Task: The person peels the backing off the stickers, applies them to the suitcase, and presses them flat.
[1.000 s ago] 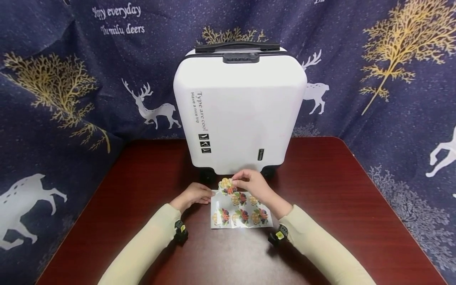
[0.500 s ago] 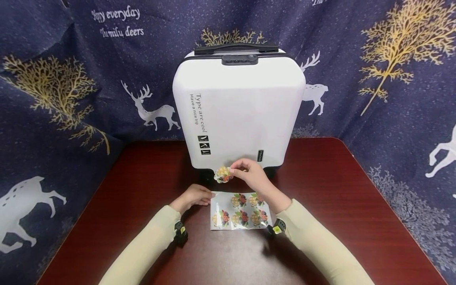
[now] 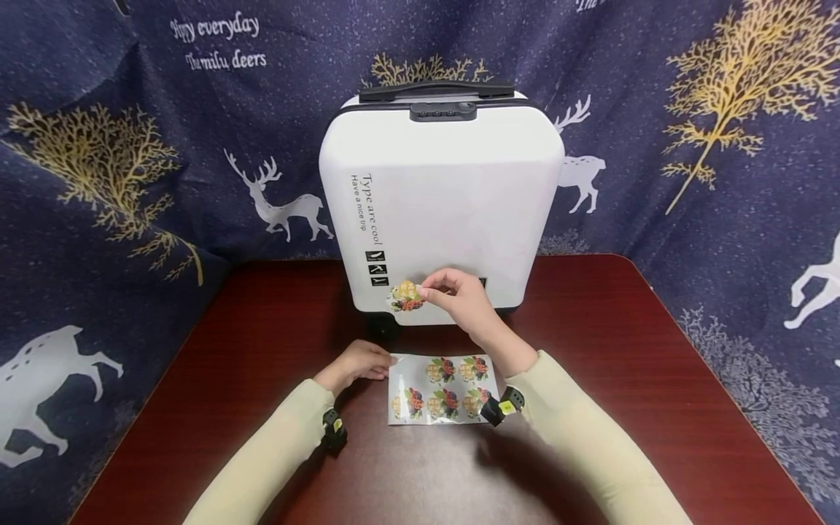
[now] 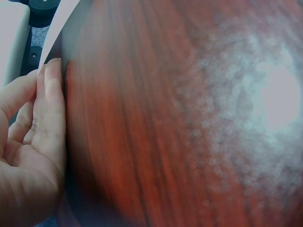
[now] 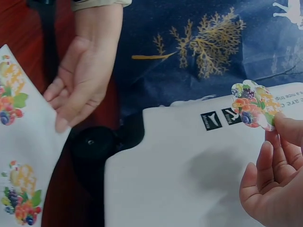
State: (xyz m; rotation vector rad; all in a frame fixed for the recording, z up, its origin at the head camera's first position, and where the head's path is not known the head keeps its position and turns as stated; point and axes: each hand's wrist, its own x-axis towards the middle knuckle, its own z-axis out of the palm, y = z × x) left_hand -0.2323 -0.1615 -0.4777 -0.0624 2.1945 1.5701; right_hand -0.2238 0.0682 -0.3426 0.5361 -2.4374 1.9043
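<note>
- The fruit-print sticker was in the air, in front of the lower face of the white suitcase.
- The right hand had its fingers clamped on the sticker's edge.
- Below, the sticker sheet lay on the dark red worktop.
- The left hand pinched the sheet's far left corner, thumb against fingers.
</note>
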